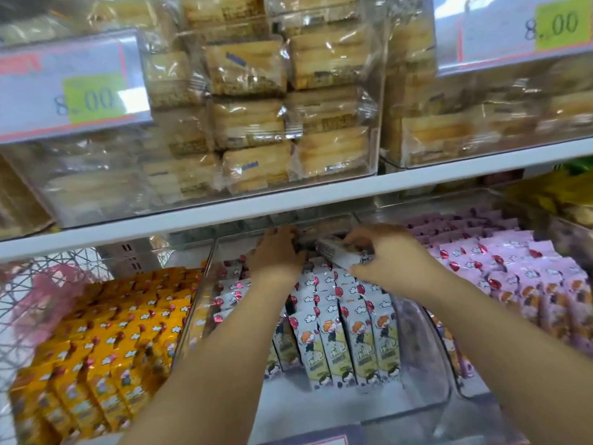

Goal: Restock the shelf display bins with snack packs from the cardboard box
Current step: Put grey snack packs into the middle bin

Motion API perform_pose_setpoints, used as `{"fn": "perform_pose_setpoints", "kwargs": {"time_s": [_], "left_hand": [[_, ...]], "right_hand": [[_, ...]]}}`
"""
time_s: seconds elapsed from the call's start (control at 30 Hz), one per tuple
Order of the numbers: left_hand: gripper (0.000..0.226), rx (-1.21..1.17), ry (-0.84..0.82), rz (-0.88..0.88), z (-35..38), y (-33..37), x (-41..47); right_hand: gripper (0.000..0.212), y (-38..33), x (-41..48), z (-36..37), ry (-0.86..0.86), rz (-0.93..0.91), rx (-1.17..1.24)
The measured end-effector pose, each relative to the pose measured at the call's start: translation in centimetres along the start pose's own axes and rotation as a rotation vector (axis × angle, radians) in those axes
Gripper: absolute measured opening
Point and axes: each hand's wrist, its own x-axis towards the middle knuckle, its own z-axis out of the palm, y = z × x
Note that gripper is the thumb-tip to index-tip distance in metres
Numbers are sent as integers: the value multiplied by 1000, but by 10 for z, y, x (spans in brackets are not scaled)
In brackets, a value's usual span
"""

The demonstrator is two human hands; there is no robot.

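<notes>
Both my hands reach into the back of the middle clear bin on the lower shelf. Rows of white snack packs with a cartoon figure stand upright in it. My right hand grips a white snack pack, held tilted over the back rows. My left hand rests fingers-down on the packs at the back left, under the shelf edge; whether it holds anything is hidden. The cardboard box is out of view.
A bin of yellow packs stands to the left, a bin of pink packs to the right. The white shelf board hangs low over the bins. Clear boxes of wrapped biscuits and price tags sit above.
</notes>
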Motion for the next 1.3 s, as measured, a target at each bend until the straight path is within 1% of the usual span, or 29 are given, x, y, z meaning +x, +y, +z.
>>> {"fn": "perform_pose_setpoints", "kwargs": {"time_s": [0.1, 0.2, 0.27, 0.33, 0.37, 0.4, 0.47, 0.57, 0.67, 0.73, 0.83, 0.9, 0.97, 1.03, 1.1, 1.17, 1.23, 1.3], "left_hand": [[30, -50, 54, 21, -3, 0, 0], [32, -179, 145, 76, -14, 4, -10], [31, -311, 187, 90, -23, 6, -21], [25, -517, 192, 83, -35, 5, -38], [26, -581, 213, 83, -41, 4, -49], [28, -600, 244, 87, -49, 1, -59], [28, -560, 268, 99, -63, -6, -80], [24, -501, 196, 88, -81, -17, -103], [30, -469, 145, 69, -97, -27, -120], [31, -475, 126, 51, -105, -33, -127], [37, -493, 89, 45, -113, -40, -131], [43, -464, 78, 43, -117, -43, -133], [46, -439, 69, 35, -119, -46, -135], [47, -451, 76, 35, -116, -51, -135], [45, -515, 88, 27, -110, -57, -133], [41, -580, 88, 25, -107, -58, -135], [34, -635, 102, 38, -105, -59, -136], [23, -703, 158, 31, -106, -58, -139]], "right_hand": [[37, 0, 0, 0, 43, -2, 82], [32, -5, -6, -5, 106, -15, 146], [33, -10, -14, -10, 134, -14, 129], [37, -15, -26, -10, 174, -4, 124], [38, -16, -34, -9, 194, 1, 142], [37, -19, -44, -9, 219, -1, 166], [34, -24, -61, -9, 272, -13, 224], [32, -35, -80, -10, 315, -38, 268], [32, -54, -94, -7, 330, -27, 412], [33, -69, -102, -1, 318, -13, 556], [23, -88, -107, 10, 264, 1, 750], [18, -97, -106, 19, 224, 18, 824], [17, -100, -102, 28, 172, 64, 848], [23, -100, -95, 33, 65, 139, 905], [37, -98, -89, 36, -65, 189, 943], [52, -97, -84, 35, -148, 212, 911], [57, -96, -81, 30, -148, 220, 863], [53, -92, -77, 25, -80, 229, 850]]}}
